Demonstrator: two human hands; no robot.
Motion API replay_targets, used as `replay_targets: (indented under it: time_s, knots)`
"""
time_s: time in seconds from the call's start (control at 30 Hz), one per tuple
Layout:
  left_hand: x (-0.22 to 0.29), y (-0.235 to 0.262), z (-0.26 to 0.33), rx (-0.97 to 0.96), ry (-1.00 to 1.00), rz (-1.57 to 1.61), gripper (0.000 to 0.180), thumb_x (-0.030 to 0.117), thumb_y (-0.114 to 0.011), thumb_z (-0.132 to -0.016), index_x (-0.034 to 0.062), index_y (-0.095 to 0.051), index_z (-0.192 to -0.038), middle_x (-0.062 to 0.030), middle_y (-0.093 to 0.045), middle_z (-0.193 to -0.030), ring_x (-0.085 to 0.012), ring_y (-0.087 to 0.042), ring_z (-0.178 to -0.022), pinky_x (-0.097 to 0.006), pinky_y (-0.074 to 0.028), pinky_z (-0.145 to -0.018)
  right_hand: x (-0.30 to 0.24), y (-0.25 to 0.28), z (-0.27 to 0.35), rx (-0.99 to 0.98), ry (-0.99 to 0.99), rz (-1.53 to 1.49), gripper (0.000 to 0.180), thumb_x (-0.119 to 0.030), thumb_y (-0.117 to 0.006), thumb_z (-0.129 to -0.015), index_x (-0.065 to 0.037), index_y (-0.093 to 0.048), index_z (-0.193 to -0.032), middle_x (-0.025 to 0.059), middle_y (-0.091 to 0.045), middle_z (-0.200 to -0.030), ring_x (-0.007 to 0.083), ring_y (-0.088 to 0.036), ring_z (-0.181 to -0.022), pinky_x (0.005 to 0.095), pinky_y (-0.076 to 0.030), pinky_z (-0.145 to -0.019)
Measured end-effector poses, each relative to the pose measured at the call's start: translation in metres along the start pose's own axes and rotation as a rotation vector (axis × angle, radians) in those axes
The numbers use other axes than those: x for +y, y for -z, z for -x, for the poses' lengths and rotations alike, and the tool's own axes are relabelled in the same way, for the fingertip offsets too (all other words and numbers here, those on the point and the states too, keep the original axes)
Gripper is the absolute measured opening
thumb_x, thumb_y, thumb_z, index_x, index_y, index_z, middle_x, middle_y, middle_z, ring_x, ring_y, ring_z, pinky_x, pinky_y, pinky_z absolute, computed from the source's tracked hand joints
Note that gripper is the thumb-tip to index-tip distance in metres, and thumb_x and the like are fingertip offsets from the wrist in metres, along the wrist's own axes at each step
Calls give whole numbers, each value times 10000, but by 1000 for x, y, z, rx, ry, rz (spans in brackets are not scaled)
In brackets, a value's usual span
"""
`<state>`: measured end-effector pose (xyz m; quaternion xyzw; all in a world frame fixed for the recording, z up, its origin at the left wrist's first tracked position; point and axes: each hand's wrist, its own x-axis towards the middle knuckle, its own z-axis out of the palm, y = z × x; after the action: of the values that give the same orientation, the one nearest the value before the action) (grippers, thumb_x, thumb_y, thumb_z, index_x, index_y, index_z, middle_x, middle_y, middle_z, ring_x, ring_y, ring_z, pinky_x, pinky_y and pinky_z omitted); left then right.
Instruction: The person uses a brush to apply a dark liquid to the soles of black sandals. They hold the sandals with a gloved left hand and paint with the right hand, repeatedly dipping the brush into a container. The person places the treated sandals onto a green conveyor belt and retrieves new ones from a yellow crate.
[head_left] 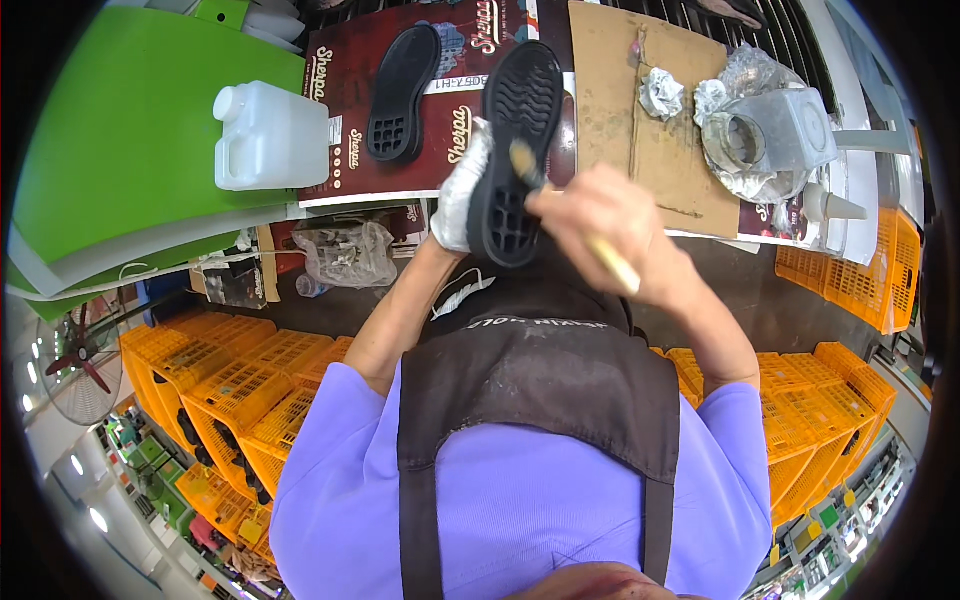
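Shoe sole [515, 150], black and tread-up, sits raised over the near edge of the desk [640, 130], its long axis running away from us with the heel end nearest. Our left hand [462, 195], in a white glove, keeps its grip wrapped around the sole's left edge. Our right hand [610, 215], just right of the heel, pinches a brush [570, 215] whose bristles touch the sole's right side.

Bare brown cardboard [610, 110] at one o'clock of the right hand [610, 225] leaves passing room. Crumpled paper wads [662, 92] and a foil-lined pot [765, 140] block two o'clock; a second black sole [402, 92] and white jug [268, 138] crowd ten o'clock.
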<state>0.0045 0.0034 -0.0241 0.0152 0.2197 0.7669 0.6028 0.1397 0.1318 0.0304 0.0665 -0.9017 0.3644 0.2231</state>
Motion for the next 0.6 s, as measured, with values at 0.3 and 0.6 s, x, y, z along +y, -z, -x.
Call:
replay_targets:
  time_s: [0.3, 0.6]
  knots:
    - [-1, 3, 5, 64, 141, -165, 458, 391, -305, -990, 67, -439, -1285, -70, -554, -1167, -162, -577, -959, -307, -482, -849, 20, 25, -24, -199, -724, -720, 188, -184, -615, -784, -24, -695, -839, 41, -658, -729, 77, -567, -626, 235, -466, -567]
    - [1, 32, 3, -136, 154, 105, 516, 444, -283, -975, 67, -458, -1282, -142, -576, -1151, -259, -598, -976, -387, -509, -838, 50, 20, -26, 62, 33, 226, 244, -53, -656, -724, -78, -632, -965, 82, -548, -776, 260, -553, -734, 356, -466, -629]
